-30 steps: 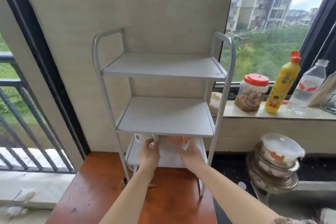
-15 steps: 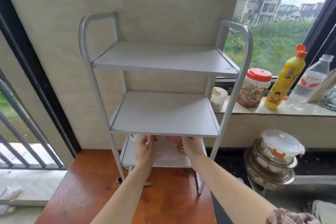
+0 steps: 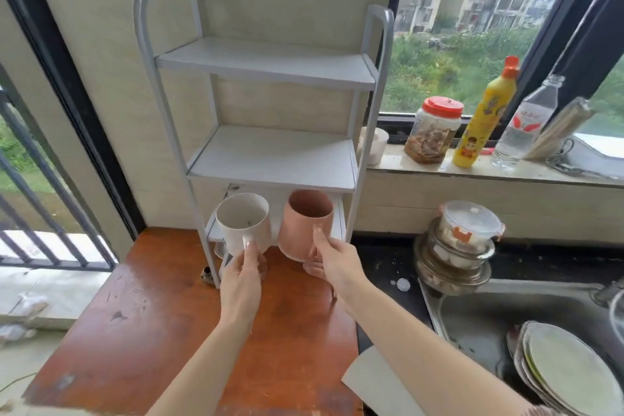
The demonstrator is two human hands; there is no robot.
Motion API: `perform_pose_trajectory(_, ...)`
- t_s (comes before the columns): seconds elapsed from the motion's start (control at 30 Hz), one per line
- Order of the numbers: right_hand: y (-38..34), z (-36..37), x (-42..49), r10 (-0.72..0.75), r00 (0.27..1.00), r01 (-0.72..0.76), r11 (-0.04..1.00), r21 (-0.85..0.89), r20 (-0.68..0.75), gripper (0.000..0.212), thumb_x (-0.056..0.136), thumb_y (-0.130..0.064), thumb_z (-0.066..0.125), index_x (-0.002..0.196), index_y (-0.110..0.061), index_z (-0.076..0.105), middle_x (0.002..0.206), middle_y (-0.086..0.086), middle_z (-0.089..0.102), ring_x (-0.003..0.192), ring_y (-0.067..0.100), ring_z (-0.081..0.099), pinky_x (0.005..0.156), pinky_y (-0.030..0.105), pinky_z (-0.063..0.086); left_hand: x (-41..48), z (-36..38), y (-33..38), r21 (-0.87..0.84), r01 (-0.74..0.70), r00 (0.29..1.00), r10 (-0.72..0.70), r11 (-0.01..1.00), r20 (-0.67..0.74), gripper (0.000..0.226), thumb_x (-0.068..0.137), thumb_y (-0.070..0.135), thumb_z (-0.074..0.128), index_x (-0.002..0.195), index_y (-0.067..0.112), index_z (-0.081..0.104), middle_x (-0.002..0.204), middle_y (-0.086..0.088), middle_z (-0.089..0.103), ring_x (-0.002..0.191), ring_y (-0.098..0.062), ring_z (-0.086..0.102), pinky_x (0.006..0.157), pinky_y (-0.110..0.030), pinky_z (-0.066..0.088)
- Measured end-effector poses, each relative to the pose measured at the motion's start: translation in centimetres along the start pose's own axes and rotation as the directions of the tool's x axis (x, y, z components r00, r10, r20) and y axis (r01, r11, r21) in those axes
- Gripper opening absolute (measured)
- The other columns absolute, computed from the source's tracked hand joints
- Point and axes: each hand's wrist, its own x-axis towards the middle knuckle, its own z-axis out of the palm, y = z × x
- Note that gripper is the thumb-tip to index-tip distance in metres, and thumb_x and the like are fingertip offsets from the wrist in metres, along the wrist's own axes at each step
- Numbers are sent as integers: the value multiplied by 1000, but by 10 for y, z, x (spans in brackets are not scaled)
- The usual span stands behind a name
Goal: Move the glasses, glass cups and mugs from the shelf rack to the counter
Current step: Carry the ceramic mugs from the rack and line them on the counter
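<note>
Here, a white mug [image 3: 243,219] is clasped in the left hand [image 3: 243,275] and a pink mug [image 3: 308,223] in the right hand [image 3: 332,263]. Both mugs are held upright, side by side, in front of the shelf rack's [image 3: 270,162] lowest tier, above the wooden counter [image 3: 162,331].

Two mugs [image 3: 243,218], three shelves [image 3: 270,61]

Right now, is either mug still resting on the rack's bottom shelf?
No, the left hand holds the white mug and the right hand the pink mug lifted clear before the shelf rack.
</note>
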Motion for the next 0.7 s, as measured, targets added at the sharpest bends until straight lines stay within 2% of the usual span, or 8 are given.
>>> perform_pose_trajectory(0.07,5,-18,-22,-37,999,38,999,-22,4,48,90,-55,53,66,-14,62,69,-5,70,79,22,74,91,41,56,-26,-2,-1,10,-1,1000,1,1000,-4,49,91,56,44,72,16,65,81,-2,67,88,-22,65,86,-42,52)
perform_pose_trajectory(0.17,17,-52,-59,-80,997,81,996,-32,8,49,92,-52,54,58,-16,58,56,-7,62,71,22,71,86,39,58,-70,1,-2,32,-3,1000,3,999,7,51,90,58,43,73,14,64,80,-3,65,85,-23,64,84,-41,51)
perform_pose_trajectory(0.27,36,-97,-99,-81,997,82,996,-35,6,49,91,-52,54,59,-15,58,69,4,66,74,22,70,80,35,60,-120,12,-4,77,1,999,-4,997,39,51,91,56,42,73,14,63,79,-5,65,80,-21,62,82,-40,52)
perform_pose_trajectory(0.33,52,-131,-127,-56,998,55,998,-29,-26,48,92,-50,55,62,-13,59,72,7,67,76,23,69,81,37,60,-157,24,-7,102,-3,997,-5,995,81,51,93,54,40,73,12,61,80,-6,65,82,-22,63,84,-41,54)
perform_pose_trajectory(0.43,76,-186,-172,22,994,-16,998,57,-111,46,90,-45,60,62,-9,59,69,12,61,69,25,62,74,37,58,-211,47,-12,99,8,982,-26,995,187,49,94,51,41,71,11,58,80,-6,65,84,-23,63,82,-39,54)
perform_pose_trajectory(0.53,101,-248,-219,99,970,-69,988,137,-223,43,89,-39,63,61,-7,57,69,16,57,66,27,57,59,30,53,-264,81,-17,84,30,954,-54,996,295,48,93,49,44,67,11,55,76,-9,64,75,-20,60,73,-33,52)
perform_pose_trajectory(0.63,124,-316,-267,175,922,-132,981,144,-346,45,83,-48,65,64,-8,62,66,10,64,64,24,65,64,33,58,-319,124,-24,91,72,904,-103,993,415,46,94,49,42,69,12,53,76,-12,61,75,-22,59,75,-33,52)
perform_pose_trajectory(0.7,139,-359,-300,233,868,-163,968,190,-439,48,79,-55,66,66,-8,64,67,8,65,67,23,68,61,33,60,-355,152,-31,141,90,850,-150,986,505,45,93,51,41,72,15,56,79,-10,64,78,-25,62,77,-35,51)
